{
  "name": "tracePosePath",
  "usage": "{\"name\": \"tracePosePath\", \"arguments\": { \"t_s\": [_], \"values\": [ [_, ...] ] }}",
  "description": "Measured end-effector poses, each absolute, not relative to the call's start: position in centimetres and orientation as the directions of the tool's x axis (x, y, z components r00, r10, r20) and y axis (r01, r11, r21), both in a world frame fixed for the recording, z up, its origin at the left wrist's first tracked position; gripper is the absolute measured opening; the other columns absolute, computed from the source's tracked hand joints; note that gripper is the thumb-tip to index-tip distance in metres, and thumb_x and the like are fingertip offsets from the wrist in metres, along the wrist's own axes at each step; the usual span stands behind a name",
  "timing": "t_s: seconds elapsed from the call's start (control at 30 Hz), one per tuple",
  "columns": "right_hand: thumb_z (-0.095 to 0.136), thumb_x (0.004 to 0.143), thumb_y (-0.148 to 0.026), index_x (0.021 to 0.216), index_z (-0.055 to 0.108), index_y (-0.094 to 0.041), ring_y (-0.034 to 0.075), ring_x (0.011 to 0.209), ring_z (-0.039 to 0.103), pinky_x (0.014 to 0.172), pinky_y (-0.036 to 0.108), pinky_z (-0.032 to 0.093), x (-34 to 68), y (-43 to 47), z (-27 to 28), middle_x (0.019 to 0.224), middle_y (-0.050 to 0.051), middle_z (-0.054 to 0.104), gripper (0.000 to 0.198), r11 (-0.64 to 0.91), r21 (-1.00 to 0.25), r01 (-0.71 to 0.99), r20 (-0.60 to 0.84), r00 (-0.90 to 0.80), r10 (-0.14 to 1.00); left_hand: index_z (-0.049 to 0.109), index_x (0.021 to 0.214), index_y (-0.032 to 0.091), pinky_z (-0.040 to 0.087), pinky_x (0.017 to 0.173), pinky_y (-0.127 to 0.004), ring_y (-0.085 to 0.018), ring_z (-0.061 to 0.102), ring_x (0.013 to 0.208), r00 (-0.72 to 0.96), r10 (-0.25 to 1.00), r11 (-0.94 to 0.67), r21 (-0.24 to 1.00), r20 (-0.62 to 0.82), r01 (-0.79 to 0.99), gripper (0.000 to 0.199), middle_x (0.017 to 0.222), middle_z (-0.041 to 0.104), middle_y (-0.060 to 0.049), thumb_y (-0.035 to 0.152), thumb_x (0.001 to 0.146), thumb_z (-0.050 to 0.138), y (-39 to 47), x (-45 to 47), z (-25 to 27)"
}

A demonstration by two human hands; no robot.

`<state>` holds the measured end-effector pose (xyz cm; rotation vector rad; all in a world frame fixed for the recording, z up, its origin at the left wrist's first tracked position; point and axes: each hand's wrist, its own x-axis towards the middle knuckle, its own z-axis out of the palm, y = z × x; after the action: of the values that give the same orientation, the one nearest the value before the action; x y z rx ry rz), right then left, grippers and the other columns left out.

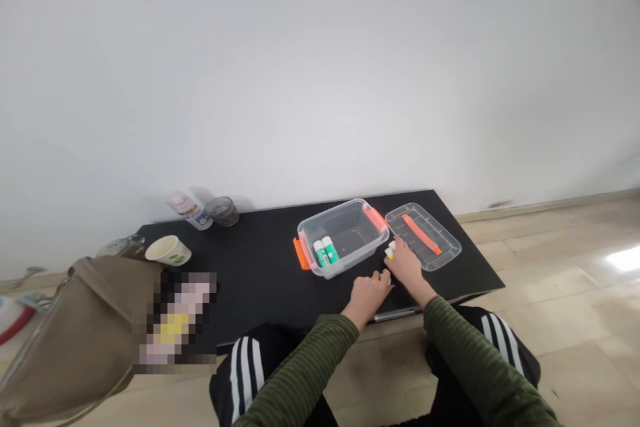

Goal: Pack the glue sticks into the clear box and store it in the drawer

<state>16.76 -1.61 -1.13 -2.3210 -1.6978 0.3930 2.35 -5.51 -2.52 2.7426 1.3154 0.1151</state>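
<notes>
A: Any room to the left of the left hand [369,294]?
B: Plenty: bare table [255,274] stretches that way, until the paper cup [169,252], well apart.
A: Straight ahead of it?
B: The clear box [357,259] blocks a low path, and an orange latch [301,254] juts from its far-left end. Its top is open, so entry is from above; two tubes [325,252] fill its left end.
A: And the right hand [404,266]?
B: Tight. The left hand is just beside it, the box ahead-left. Ahead-right, the lid [445,237] lies flat, easily passed over.
</notes>
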Motion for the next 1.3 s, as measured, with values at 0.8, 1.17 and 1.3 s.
{"name": "tracePosePath", "arguments": {
  "t_s": [0.8, 1.17, 1.3],
  "values": [
    [0.071, 0.083, -0.035, 0.123, 0.055, -0.015, 0.028, 0.107, 0.058, 0.084, 0.035, 0.048, 18.5, -5.9, -2.2, 0.114, 0.013, 0.062, 0.048, -0.098, -0.201, 0.975, 0.074, 0.115, 0.991, 0.047, 0.136, 0.021, 0.061, 0.074, -0.027, -0.022, 0.065, 0.108, 0.455, 0.851, -0.509, 0.199, 0.264, 0.837, 0.05, 0.123, 0.057, -0.011, 0.021, 0.089, 0.065, -2.8, 2.9, -4.4],
    [0.056, 0.091, -0.027, 0.128, 0.052, -0.017, 0.028, 0.113, 0.055, 0.095, 0.044, 0.048, 18.3, -5.9, 1.1, 0.118, 0.014, 0.061, 0.038, 0.138, -0.413, 0.9, 0.544, 0.123, 0.83, 0.044, 0.14, 0.018, 0.058, 0.077, -0.029, -0.022, 0.064, 0.108, 0.536, 0.772, -0.61, 0.161, 0.341, 0.776, 0.053, 0.13, 0.058, -0.014, 0.002, 0.089, 0.046, -4.2, 1.9, -2.8],
    [0.051, 0.092, -0.023, 0.12, 0.057, -0.017, 0.026, 0.113, 0.055, 0.099, 0.046, 0.046, 15.4, -4.4, 5.1, 0.115, 0.014, 0.062, 0.03, 0.377, -0.404, 0.833, 0.686, 0.004, 0.728, 0.057, 0.126, 0.018, 0.056, 0.078, -0.034, -0.022, 0.065, 0.1, 0.647, 0.642, -0.744, 0.132, 0.412, 0.654, 0.038, 0.119, 0.064, -0.012, 0.009, 0.091, 0.046, -5.9, 0.2, -0.7]
  ]
}}
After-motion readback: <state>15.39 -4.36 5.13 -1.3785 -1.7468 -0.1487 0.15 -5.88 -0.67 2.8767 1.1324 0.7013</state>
